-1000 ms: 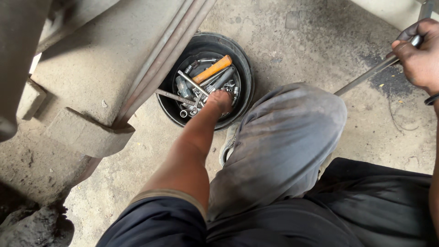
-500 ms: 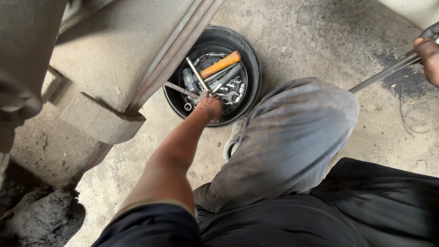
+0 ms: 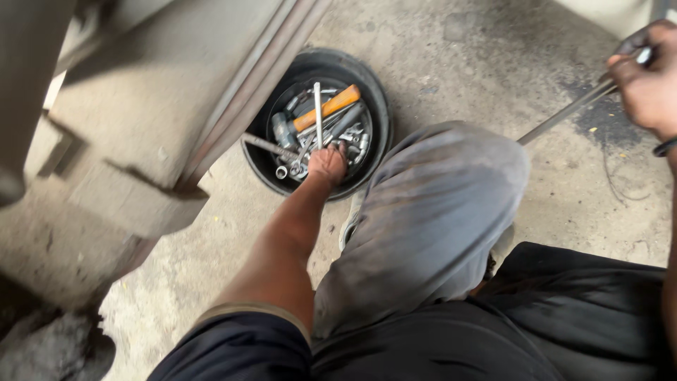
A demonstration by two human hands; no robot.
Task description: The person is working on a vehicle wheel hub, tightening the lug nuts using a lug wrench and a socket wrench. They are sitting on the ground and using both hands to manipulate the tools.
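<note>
Left hand reached into black round tub of wrenches on concrete floor, beside bent knee; finger state could not be told. Right hand fingers were wrapped around long metal bar, well apart from tub.

A round black tub full of shiny metal tools is seen on the dusty concrete floor. The left hand is put down among the tools, beside a hammer with an orange handle. A long thin metal rod is gripped by the right hand. A bent knee in grey trousers is seen between the hands.
</note>
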